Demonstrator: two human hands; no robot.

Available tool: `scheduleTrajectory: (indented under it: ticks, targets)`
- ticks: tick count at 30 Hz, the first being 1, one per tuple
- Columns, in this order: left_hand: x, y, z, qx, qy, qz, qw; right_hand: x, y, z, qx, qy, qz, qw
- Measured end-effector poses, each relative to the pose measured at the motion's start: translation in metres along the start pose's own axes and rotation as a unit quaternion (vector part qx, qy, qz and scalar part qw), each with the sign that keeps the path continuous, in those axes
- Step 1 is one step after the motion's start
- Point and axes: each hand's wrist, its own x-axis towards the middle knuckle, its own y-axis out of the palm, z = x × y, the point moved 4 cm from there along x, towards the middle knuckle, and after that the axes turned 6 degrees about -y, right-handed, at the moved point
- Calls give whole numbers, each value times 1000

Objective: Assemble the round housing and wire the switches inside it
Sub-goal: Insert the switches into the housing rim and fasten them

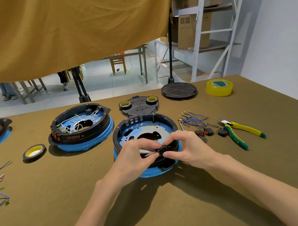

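With my left hand [138, 154] and right hand [182, 147] I pinch the small black socket [161, 150] between my fingers at the round housing [144, 132]'s six o'clock wall, its opening facing me, both hands equally near.

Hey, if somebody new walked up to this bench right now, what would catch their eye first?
Probably both hands, the left hand and right hand, pinching a small black socket at the near rim of the round blue-and-black housing in the middle. Next, the already wired housing to its left, and the green-and-yellow pliers lying to the right beside loose blue wires.
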Motion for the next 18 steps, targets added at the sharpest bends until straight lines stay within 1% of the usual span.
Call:
scheduleTrajectory:
  ticks: [3,12,18]
  targets:
    - [-1,0,-1,17,12,-8,1000,0,0,1,-3,-10,5,1000]
    - [0,-2,2,3,8,-20,1000,3,1,-7,4,2,4,1000]
    - [2,-1,3,11,10,-29,999,-1,6,-10,-12,18,-30,999]
